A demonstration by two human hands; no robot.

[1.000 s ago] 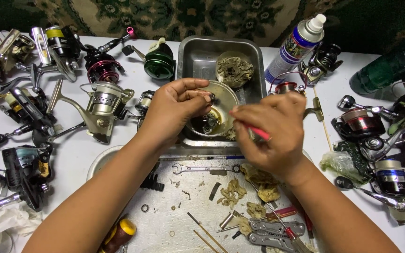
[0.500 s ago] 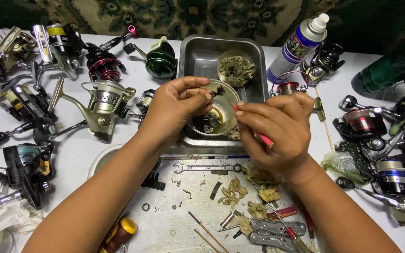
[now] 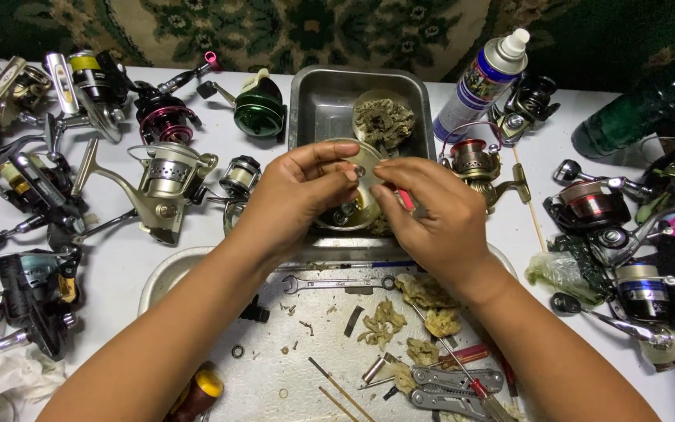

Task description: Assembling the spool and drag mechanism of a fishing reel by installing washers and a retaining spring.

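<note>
My left hand [image 3: 302, 195] and right hand [image 3: 435, 215] meet over the near end of the metal tray [image 3: 314, 105], fingertips almost touching above a small glass bowl [image 3: 353, 199] that sits in the tray just under them. Between thumb and forefinger of my left hand I pinch a tiny part [image 3: 347, 166], too small for me to tell what it is; it lies right at the gap between the two hands, above the bowl's rim. My right hand is closed around a thin red-handled tool [image 3: 405, 198], whose tip points toward that part. Compared with a second ago, my hands have drawn closer together: the right has slid left and up toward the left one, so the space over the bowl has narrowed, and the bowl is more covered. The tray, the spray can [image 3: 482, 82] to its right, the wrench [image 3: 337, 283] on the round platter [image 3: 162, 277] near me and the fishing reels [image 3: 169, 184] round about lie as they did.
</note>
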